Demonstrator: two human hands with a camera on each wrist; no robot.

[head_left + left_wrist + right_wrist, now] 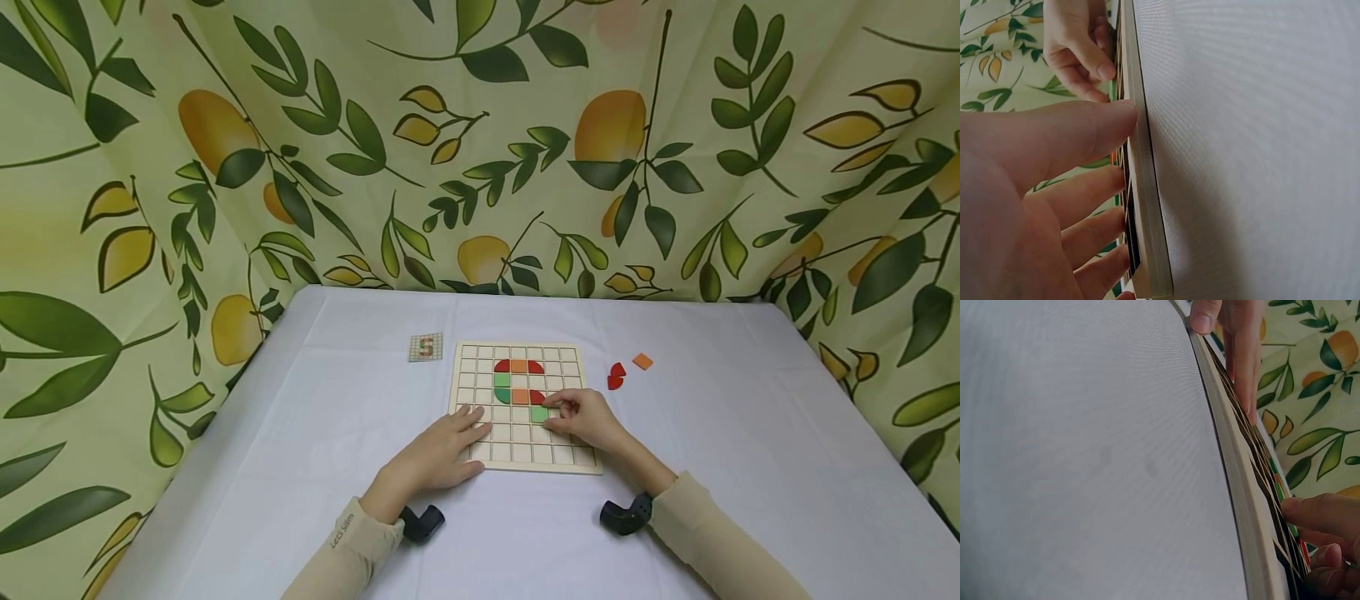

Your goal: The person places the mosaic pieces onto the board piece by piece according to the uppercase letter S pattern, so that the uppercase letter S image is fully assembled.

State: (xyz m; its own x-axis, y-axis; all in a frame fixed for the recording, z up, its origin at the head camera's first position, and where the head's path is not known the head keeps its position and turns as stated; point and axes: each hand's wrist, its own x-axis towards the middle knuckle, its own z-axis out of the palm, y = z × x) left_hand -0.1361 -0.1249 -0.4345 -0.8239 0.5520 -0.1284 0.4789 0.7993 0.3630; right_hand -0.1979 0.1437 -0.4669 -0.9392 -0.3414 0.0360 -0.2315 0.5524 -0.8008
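Observation:
A wooden grid board [502,454] lies on the cloth, with red, orange and green tiles set in its cells. My right hand [588,417] has its thumb and index finger at a light green square tile [539,413], just below a red quarter-round tile [537,397]. In the right wrist view the right thumb [1316,512] touches the board's tiles, the other fingers curled. Resting on the board's lower left corner, my left hand [446,450] has its fingers spread over the cells. The left thumb [1097,125] lies against the near edge in the left wrist view.
A small pattern card [425,347] lies left of the board's top. Beyond the right edge are two red quarter-round tiles [615,382] and an orange square tile [642,362]. A leaf-and-fruit curtain [487,167] hangs behind the white table [337,375].

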